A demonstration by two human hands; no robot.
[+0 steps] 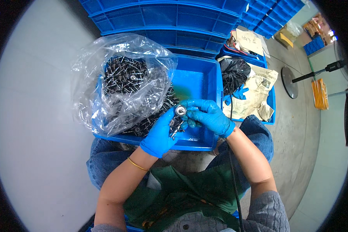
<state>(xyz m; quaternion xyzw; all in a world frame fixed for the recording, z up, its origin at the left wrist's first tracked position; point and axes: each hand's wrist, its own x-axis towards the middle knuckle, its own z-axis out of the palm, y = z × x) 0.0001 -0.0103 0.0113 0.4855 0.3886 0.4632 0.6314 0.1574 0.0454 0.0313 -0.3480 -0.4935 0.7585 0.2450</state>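
Both my hands wear blue gloves and meet over a blue plastic bin [199, 79] resting on my knees. My left hand [161, 133] grips a bunch of small dark metal parts [175, 127], one with a round silvery head [180, 110] pointing up. My right hand [210, 116] pinches that silvery-headed part from the right with its fingertips. A clear plastic bag [120, 83] full of the same dark metal parts lies in the left half of the bin, just left of my hands.
Stacked blue crates [170, 23] stand behind the bin. To the right another blue bin [272, 102] holds a black bag [234, 73], crumpled paper and a blue glove. A black cable [232, 170] runs down past my right forearm. Grey floor lies on both sides.
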